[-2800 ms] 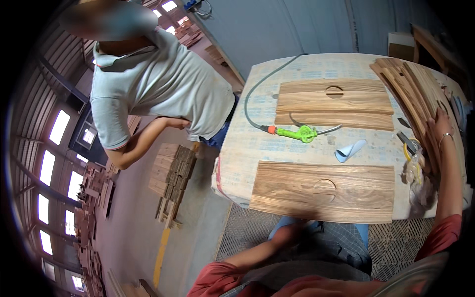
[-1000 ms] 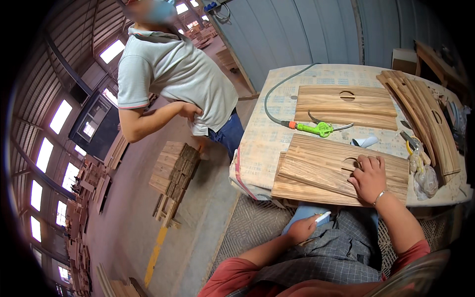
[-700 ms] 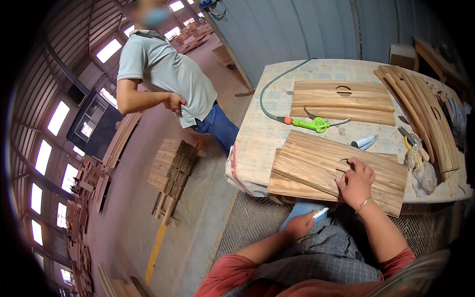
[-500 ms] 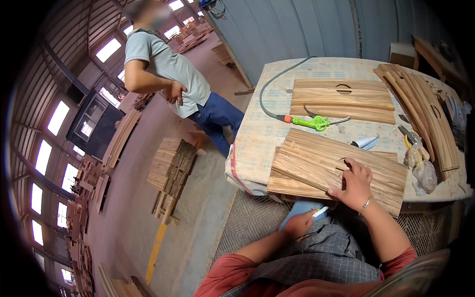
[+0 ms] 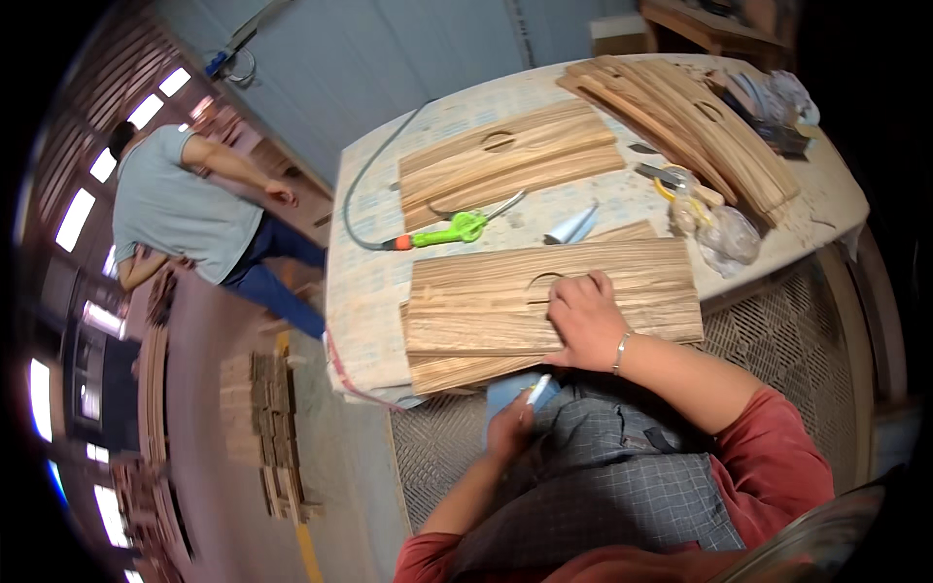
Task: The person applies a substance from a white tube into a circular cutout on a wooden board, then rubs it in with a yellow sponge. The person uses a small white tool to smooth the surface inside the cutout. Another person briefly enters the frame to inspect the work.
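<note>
From the head camera I see my right hand (image 5: pixel 583 321) lying flat, fingers spread and pressing down, on the top sheet of a stack of striped brown wood veneer panels (image 5: pixel 486 311) that sits at the near edge of the pale, speckled worktable (image 5: pixel 369 291). The hand covers the edge of a half-round cutout in that sheet. The panel under it sticks out skewed toward the near-left corner, so the stack is not squared up.

My left hand (image 5: pixel 510 432) is low, off the table and near my lap, closed around a slim white marker or pen-like stick (image 5: pixel 536 391) with its tip pointing up toward the table edge.

I judge the step in hand to be steadying the top sheet, with the marker held ready. The next move would call for bringing the left hand up to the sheet while the right keeps it from sliding (thin veneer shifts easily on the sheet below).

Farther back lie a second stack of similar veneer panels (image 5: pixel 505 165), a bright green hand tool on a dark cord (image 5: pixel 449 231), and curved wooden strips (image 5: pixel 680 117). Another person in a grey shirt (image 5: pixel 185 209) stands well apart on the left.
</note>
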Tool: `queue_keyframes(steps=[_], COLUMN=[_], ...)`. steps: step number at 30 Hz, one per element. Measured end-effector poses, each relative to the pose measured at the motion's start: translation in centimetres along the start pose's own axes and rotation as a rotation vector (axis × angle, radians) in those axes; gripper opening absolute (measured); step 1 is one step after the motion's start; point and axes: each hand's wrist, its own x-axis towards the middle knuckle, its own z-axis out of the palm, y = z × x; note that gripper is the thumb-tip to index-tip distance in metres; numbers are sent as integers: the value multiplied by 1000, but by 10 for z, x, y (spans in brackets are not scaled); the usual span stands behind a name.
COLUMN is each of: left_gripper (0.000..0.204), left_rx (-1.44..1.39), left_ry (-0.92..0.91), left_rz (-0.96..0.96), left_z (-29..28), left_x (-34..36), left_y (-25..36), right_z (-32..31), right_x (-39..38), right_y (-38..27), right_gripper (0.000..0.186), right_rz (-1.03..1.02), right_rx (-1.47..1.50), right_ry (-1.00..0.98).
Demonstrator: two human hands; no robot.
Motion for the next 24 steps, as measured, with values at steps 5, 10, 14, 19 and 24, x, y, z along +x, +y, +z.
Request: queue_keyframes(steps=[5,10,14,19,24], left_gripper=[39,40,38,38,40], left_rx=[88,115,95,122,134], left_ry=[-66,-32,-53,3,-54], left_rz=[-101,-46,-45,-6,-38], left_z=[0,4,-3,1,1], left_x=[2,0,1,0,1], left_y=[4,1,17,7,7], right_z=[-19,-35,-37,-67,-139], right_x=[-23,-38,-42,-60,-47], right_y=[7,20,32,26,44], right_gripper=[55,51,46,48,47], right_rz=[-122,-142,-71,-77,-42], right_rx=[-125,-232,-104,-52,-244], right_ry=[-103,-203,-222,-139,-3])
